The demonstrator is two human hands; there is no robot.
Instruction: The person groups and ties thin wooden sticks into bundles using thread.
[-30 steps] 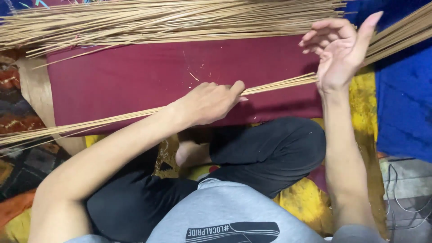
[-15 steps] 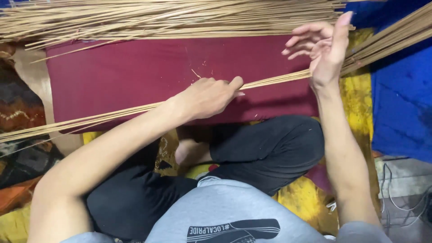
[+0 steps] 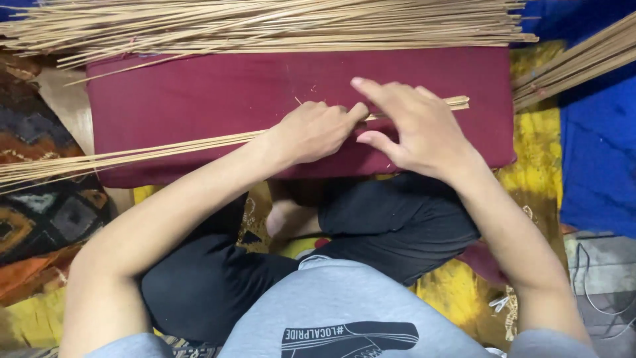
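A: From the head camera, what has changed for us?

B: Our right hand [image 3: 421, 126] has come down. A second ago it was raised near the far sticks with its fingers spread; now it lies on the small bundle of sticks [image 3: 152, 149], fingers loosely open, pressing rather than gripping.

A: And our left hand [image 3: 311, 129]?

B: It has stayed where it was, curled closed around that same bundle, thumb touching the right hand's forefinger.

A: Where does the bundle lie?

B: Across the dark red cushion [image 3: 199, 99], its end poking out just past our right hand, its other end running off to the left. We judge that both hands now steady one bundle, with the big heap of sticks [image 3: 265, 26] lying apart along the cushion's far edge.
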